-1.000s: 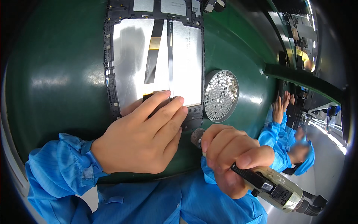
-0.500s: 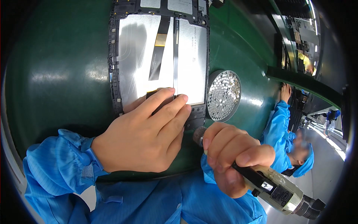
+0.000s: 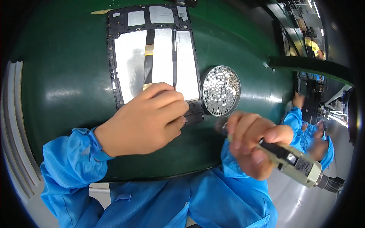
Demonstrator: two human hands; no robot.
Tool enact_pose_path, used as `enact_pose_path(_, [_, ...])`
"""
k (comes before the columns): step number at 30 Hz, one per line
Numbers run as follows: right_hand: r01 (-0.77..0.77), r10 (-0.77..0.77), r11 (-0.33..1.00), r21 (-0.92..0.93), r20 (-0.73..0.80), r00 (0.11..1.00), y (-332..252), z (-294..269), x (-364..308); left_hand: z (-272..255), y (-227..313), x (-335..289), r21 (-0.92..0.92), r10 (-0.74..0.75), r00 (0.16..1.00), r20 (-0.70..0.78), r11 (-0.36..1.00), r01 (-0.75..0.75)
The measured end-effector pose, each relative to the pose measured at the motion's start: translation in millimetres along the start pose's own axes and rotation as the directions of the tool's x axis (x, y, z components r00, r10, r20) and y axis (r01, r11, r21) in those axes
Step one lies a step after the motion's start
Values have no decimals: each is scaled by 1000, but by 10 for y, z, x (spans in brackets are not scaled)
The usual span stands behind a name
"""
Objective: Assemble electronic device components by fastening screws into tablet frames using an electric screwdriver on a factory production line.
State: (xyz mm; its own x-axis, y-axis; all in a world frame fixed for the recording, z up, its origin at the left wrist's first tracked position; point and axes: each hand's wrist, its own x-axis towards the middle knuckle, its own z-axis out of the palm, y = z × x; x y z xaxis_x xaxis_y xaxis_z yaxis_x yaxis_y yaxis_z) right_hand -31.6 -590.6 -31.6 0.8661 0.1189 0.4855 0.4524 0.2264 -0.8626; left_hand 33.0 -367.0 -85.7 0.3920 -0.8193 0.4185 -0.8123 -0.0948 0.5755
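A tablet's open housing (image 3: 164, 57), with silver plates, a dark frame and black strips, lies on the green bench. My left hand (image 3: 146, 117) rests over its near end, fingers curled in together; whatever they hold, if anything, is hidden beneath them. My right hand (image 3: 254, 142) is wrapped around a pale electric screwdriver (image 3: 298, 165). The tool's cable end points to the lower right, while its blurred front end is by the bench, near a round dish (image 3: 221, 91). Small screws (image 3: 232, 85) lie in that dish, which has a plate full of holes.
The green bench top (image 3: 64, 91) curves around the work. Grey ridged rails (image 3: 17, 129) stand at the left edge. A dark green bar (image 3: 311, 68) crosses the right side. Beyond it a co-worker in a blue sleeve (image 3: 292, 117) sits at the bench.
The fingers of my left hand have curled in from a flatter, stretched-out pose. My right hand with the screwdriver has moved right and up, away from the housing. The whole view has shifted.
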Motion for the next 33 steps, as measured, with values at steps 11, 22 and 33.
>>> enact_pose_path(11, [10, -41, 984, -178, -177, 983, -163, -515, -135, -136, -38, 19, -88, 32, 996, 80, 996, -25])
enact_pose_path(22, [38, -80, 981, -189, -221, 972, -105, -571, -178, -265, 158, 102, 109, -83, 976, 202, 992, 62])
enact_pose_path(33, [59, -127, 979, -197, -350, 928, -114, -683, -190, -307, 496, -230, 398, -481, 872, 90, 820, 411])
